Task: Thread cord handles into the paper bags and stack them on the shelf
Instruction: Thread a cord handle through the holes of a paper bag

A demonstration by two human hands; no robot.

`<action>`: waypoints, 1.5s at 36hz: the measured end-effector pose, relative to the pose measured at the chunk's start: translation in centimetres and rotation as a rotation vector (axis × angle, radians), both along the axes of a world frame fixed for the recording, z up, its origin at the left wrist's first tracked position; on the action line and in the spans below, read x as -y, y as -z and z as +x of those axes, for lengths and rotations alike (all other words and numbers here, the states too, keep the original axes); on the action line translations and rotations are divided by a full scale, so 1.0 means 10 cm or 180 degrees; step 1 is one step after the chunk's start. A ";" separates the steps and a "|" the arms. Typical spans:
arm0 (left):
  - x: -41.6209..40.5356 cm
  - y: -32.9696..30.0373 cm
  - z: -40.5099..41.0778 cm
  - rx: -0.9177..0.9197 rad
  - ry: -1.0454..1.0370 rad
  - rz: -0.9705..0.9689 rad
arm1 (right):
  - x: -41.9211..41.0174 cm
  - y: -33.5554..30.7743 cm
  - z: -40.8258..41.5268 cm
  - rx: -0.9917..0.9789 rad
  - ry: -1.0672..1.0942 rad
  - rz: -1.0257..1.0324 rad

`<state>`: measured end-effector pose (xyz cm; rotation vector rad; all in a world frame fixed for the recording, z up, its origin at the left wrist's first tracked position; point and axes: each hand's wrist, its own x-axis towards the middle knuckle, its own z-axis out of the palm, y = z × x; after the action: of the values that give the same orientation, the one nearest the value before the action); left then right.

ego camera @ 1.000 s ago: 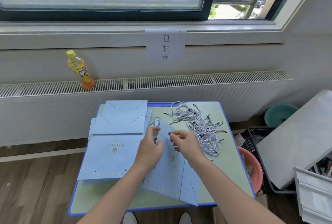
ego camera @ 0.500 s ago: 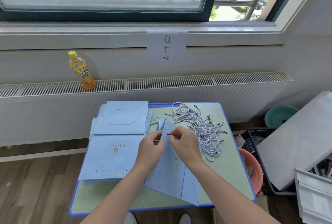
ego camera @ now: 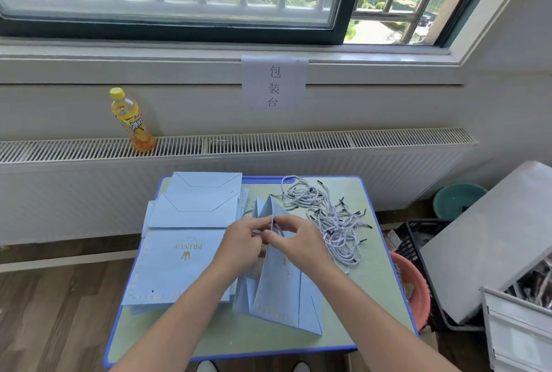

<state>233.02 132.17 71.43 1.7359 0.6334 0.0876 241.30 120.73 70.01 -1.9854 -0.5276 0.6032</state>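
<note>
Two hands working at a light-blue paper bag (ego camera: 277,288) on a small table (ego camera: 373,255).
Left hand (ego camera: 242,240) and right hand (ego camera: 295,237) both pinch its upper edge; loose cord handles (ego camera: 331,216) lie alongside.

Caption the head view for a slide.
Both hands, left hand and right hand, pinch the blue paper bag beside loose cord handles.

both forearms reach in, left hand (ego camera: 242,241) and right hand (ego camera: 294,239) meet fingertip to fingertip, fingers curled, pinching.
</note>
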 end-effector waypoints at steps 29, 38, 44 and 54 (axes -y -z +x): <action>0.10 -0.12 0.18 -0.1076 0.1081 0.2761 | 0.09 -0.20 0.10 0.0650 0.0183 -0.0695; 0.07 -0.08 0.17 -0.1186 0.1559 0.3614 | 0.13 -0.28 0.18 0.0516 0.0220 -0.0718; 0.11 -0.02 0.13 -0.0955 0.1385 0.3542 | 0.12 -0.27 0.15 0.0531 0.0261 -0.0744; 0.42 0.09 -0.05 0.0559 0.0878 0.2908 | 0.02 -0.35 0.22 0.0307 0.0240 -0.0767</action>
<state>232.52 127.95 70.56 2.6398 0.2065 0.3763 243.54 120.53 73.52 -2.2607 -0.4529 0.5468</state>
